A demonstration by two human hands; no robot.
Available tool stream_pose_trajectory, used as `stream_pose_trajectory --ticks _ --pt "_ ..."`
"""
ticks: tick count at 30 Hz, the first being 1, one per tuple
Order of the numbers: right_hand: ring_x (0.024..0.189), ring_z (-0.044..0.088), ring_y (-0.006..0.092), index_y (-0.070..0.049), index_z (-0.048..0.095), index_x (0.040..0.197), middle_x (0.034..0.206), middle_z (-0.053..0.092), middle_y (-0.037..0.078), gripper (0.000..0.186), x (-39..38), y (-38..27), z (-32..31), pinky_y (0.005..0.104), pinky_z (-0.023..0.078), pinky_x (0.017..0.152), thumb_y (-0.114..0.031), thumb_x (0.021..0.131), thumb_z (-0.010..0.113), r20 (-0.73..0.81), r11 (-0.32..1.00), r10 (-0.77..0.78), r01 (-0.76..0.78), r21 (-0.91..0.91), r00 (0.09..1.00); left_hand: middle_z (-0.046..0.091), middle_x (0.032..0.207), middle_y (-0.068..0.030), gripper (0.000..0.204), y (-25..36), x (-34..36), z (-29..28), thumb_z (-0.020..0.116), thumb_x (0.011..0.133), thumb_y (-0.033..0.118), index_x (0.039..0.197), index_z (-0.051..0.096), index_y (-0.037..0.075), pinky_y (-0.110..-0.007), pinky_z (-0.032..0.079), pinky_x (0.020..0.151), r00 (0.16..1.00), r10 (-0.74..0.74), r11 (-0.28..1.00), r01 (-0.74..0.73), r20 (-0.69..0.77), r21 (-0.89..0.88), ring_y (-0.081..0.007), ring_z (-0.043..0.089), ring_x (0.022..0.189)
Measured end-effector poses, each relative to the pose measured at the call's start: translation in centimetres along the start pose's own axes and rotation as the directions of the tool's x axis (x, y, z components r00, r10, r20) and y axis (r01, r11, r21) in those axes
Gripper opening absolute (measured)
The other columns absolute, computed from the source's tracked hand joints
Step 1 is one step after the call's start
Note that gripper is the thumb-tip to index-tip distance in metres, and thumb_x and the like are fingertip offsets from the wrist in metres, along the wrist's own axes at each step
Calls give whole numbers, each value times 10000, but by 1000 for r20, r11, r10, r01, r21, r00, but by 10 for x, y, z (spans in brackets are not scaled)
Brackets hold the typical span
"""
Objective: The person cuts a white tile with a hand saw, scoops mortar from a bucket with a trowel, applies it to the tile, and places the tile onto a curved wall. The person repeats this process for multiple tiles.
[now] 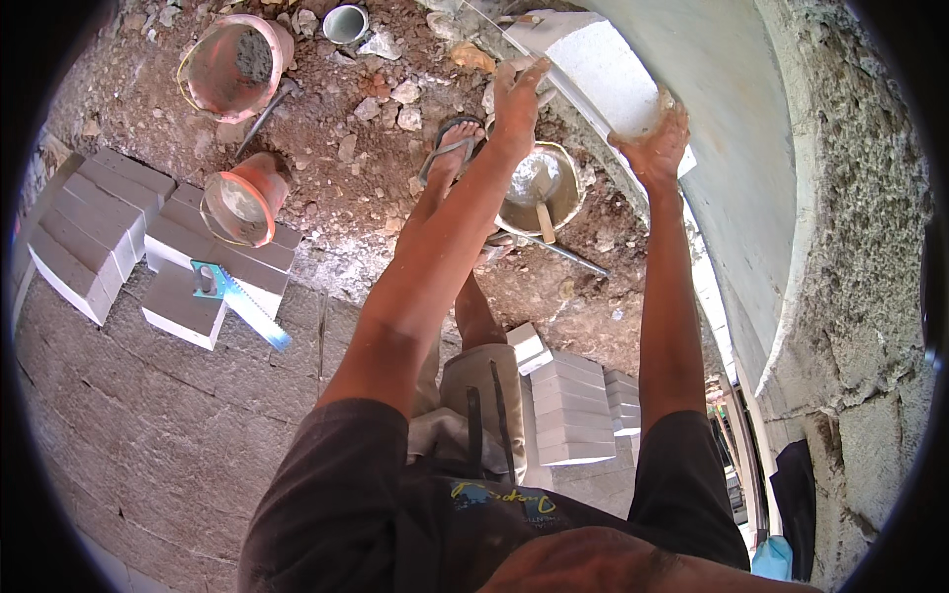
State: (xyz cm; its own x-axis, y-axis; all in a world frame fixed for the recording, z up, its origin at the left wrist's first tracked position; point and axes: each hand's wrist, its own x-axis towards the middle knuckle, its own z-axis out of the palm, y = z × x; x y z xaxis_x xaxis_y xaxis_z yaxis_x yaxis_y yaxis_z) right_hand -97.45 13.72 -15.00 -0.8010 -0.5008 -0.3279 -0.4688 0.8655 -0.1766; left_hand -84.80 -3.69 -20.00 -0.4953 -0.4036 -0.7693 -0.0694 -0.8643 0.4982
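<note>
A large white building block (pixel 603 74) lies along the base of the wall at the upper right. My right hand (pixel 657 146) grips its near right end, the thumb toward the lower edge and the fingers over the end face. My left hand (pixel 516 104) is at the block's left lower edge, fingers curled. Whatever lies within those fingers is hidden. A thin taut line (pixel 509 40) runs along the block's edge close to my left hand. Below the hands, partly behind my left forearm, stands a bucket of mortar (pixel 568 203) with a wooden-handled trowel (pixel 545 212) in it.
Two orange buckets (pixel 213 89) (pixel 259 193) and a small grey pail (pixel 345 24) stand on rubbly soil. Pale blocks (pixel 94 212) are stacked at left, a blue-handled handsaw (pixel 237 301) on them. More blocks (pixel 571 405) lie by my legs. A rendered wall (pixel 722 128) curves along the right.
</note>
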Motion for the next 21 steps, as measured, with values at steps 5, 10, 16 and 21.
stream_pose_trajectory --ticks 5,10,16,21 --pt "1492 333 412 -82 372 1562 1558 422 238 1155 5 -8 -5 511 245 1255 -416 626 959 31 1000 -10 11 -18 999 500 1417 -148 700 1 1 -1 721 921 189 1501 346 78 -518 478 1078 998 55 989 -56 -15 -137 -302 525 1309" --pt "1476 367 387 -123 359 1591 1553 441 233 1135 5 -16 -29 517 273 1237 -410 661 942 98 1000 -27 26 6 995 483 1459 -174 948 10 -4 6 846 826 237 1557 274 45 -450 477 1045 992 110 990 -114 54 79 -243 536 1299" --pt "1383 493 364 -195 517 1525 1453 575 170 854 -14 11 -51 496 391 1162 -358 774 887 2 987 -95 94 130 995 642 1303 -207 682 16 6 16 850 847 277 1395 567 -16 -425 505 1020 935 353 816 -327 36 477 -285 612 1185" --pt "1342 535 354 -297 584 1479 1409 619 130 702 -24 31 -36 473 443 1128 -367 831 845 -95 996 -67 73 54 993 700 1201 -142 555 17 12 14 805 888 238 1339 624 -31 -386 490 964 879 466 728 -446 102 521 -237 620 1089"
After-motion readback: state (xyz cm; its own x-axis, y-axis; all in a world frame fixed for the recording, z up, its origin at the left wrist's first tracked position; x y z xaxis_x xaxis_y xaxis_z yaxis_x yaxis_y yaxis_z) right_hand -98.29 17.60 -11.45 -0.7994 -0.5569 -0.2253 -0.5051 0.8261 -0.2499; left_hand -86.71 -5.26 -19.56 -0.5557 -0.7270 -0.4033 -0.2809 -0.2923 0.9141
